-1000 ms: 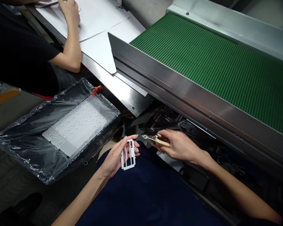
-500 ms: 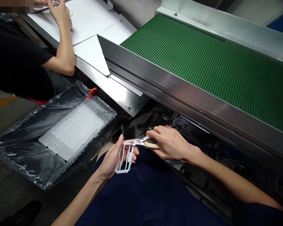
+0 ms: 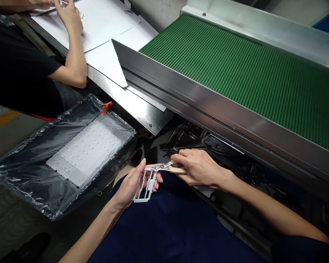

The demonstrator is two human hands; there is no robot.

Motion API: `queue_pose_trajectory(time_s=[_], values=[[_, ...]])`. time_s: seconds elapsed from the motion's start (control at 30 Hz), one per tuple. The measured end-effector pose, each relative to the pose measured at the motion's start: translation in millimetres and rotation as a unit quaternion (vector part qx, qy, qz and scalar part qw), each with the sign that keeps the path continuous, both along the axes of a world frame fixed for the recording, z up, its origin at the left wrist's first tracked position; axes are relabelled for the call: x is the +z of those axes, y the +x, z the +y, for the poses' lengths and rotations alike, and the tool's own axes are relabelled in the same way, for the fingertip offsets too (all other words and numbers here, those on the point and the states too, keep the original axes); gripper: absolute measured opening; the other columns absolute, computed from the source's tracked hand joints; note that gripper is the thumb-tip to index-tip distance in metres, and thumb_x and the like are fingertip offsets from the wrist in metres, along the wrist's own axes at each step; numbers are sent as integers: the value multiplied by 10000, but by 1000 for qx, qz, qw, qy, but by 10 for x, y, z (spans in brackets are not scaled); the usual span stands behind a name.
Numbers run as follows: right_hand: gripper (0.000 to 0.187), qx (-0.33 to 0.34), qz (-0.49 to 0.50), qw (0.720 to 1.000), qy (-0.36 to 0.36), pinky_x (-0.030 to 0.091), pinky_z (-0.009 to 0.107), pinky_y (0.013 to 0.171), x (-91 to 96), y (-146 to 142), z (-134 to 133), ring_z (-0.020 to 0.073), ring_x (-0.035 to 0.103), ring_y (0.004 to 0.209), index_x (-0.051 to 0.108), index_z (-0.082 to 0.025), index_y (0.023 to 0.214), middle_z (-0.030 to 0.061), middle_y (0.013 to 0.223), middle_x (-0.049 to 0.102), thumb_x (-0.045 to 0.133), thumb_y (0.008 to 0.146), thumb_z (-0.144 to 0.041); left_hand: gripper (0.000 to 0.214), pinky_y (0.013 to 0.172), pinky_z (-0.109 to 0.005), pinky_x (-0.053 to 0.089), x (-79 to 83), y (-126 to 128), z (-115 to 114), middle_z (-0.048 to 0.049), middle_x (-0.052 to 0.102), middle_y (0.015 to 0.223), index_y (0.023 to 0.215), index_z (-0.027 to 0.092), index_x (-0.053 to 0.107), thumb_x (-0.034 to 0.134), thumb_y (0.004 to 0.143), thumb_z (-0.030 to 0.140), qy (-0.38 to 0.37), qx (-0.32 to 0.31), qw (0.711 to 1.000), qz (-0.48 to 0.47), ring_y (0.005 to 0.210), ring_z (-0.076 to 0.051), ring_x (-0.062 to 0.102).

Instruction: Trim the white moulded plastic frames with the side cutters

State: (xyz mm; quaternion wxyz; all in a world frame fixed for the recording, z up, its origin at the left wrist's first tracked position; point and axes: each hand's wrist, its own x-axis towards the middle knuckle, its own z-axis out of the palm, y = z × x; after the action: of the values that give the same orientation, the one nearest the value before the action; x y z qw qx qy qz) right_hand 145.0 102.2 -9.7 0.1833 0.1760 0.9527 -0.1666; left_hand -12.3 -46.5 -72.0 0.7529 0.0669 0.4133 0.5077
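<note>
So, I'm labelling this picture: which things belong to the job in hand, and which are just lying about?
In use:
white frame, left grip
cream-handled cutters, right grip, tips at the frame's upper end

Seemingly just nearby:
plastic-lined tray with flat pale parts
green belt
white sheets on the metal table

Brought pliers (image 3: 164, 168) in right hand (image 3: 199, 167) leftward since one second ago — from clear gap to tips at upper edge of white frame (image 3: 151, 185). Tilted frame further in left hand (image 3: 129, 185), swinging lower end to left. Shifted camera view slightly — revealing more of blue surface (image 3: 328, 27) at upper right and of co-worker's hands (image 3: 70, 19) at upper left.
</note>
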Motion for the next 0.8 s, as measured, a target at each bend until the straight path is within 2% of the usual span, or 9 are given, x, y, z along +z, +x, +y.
queue_pose_trajectory(time_s=[0.17,0.27,0.43,0.5,0.6,0.67,0.73,0.77,0.8], values=[[156,-5,-10,1000,-12,179,253,500,18,-1,-3,103,438,552,554,-194,827,8,689,532,444,798,-301,539,606,-284,487,-19,1,-13,-107,640,778,1097,85,621,340,910,505,2,-4,1000,-17,624,-169,578],[142,-38,6,999,-33,193,244,503,-6,23,-27,97,437,544,561,-201,810,-3,674,544,457,797,-296,537,609,-281,491,-10,6,-17,-110,638,774,1035,80,640,335,911,504,2,-1,1000,-28,624,-169,583],[181,-185,56,974,-116,256,217,528,-67,77,-46,87,435,543,539,-204,767,-28,640,550,481,831,-363,530,626,-278,488,-7,-2,29,-96,618,773,1023,86,627,340,902,514,-24,14,998,-57,621,-161,576],[212,-239,67,960,-131,273,210,533,-65,88,-25,90,446,554,532,-201,766,-27,637,551,496,831,-399,447,634,-268,477,-43,-44,76,-69,598,765,1020,123,610,405,887,497,-13,18,999,-42,634,-153,560],[216,-300,81,942,-128,300,204,545,32,107,-3,95,481,579,550,-197,792,-15,677,580,507,823,-406,226,644,-241,442,-109,-163,178,-16,563,715,876,192,584,538,848,411,33,-26,994,104,664,-147,526],[200,-333,104,930,-112,319,200,556,181,136,-9,96,508,599,567,-200,818,-9,717,603,528,804,-396,173,674,-249,432,-146,-252,283,-12,569,713,806,215,577,566,834,386,72,-111,952,275,703,-168,531],[198,-351,139,922,-86,337,194,569,392,186,-16,98,529,623,569,-207,823,-11,751,614,565,769,-398,136,736,-293,453,-177,-307,442,-26,609,836,851,256,604,594,807,385,113,-202,881,412,819,-220,561],[208,-356,158,918,-70,345,190,575,517,225,-16,98,538,636,565,-210,823,-14,765,616,581,752,-405,152,769,-317,464,-185,-309,541,-24,616,951,941,298,605,592,810,375,132,-240,848,454,918,-240,560],[219,-364,175,913,-52,350,186,579,653,275,-15,96,542,644,557,-212,820,-18,772,615,592,739,-412,207,780,-347,474,-184,-289,643,-39,605,1028,1016,302,592,588,816,357,167,-270,830,459,965,-253,554]])
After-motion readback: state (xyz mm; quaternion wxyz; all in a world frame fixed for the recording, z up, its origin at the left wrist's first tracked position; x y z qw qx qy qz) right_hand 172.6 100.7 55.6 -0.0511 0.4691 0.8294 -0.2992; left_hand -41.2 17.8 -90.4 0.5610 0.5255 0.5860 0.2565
